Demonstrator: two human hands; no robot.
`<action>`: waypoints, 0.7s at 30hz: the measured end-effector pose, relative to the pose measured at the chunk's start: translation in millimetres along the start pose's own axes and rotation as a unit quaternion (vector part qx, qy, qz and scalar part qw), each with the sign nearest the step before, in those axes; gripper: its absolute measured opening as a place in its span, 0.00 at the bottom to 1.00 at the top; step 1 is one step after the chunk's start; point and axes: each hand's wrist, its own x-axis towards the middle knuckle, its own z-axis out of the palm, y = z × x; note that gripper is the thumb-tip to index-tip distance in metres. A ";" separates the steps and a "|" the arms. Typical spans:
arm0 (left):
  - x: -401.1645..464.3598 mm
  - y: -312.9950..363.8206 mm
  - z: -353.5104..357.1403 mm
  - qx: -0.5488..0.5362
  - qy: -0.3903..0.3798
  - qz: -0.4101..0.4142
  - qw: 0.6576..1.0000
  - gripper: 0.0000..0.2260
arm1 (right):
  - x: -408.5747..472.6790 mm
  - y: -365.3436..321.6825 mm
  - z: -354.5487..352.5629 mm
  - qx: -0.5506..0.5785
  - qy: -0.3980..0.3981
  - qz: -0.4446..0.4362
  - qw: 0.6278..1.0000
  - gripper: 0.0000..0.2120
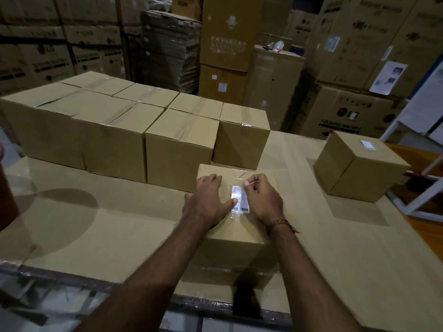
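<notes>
On box top | label lengthwise near-far, barcode nearest | right hand pinches it

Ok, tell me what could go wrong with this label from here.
1. The left hand pins the barcode label with its thumb at the left edge only, while the right hand pinches near its upper corner, so it may go down crooked or creased.
2. The label seems to lie over glossy clear tape on the cardboard box, so it may stick poorly or trap a bubble.
</notes>
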 end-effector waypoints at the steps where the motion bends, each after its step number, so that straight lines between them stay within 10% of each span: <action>1: 0.2 -0.4 0.4 0.002 0.000 0.000 1.000 0.39 | 0.6 3.6 -2.6 0.029 -0.034 0.003 0.999 0.10; 11: 3.4 -12.1 1.4 -0.032 -0.026 0.023 0.999 0.40 | -4.0 10.5 -7.8 0.067 -0.119 -0.008 0.991 0.35; 21: 2.6 -12.3 -5.2 -0.028 -0.082 0.029 0.996 0.47 | -10.4 3.5 -7.0 -0.014 -0.086 -0.041 0.995 0.12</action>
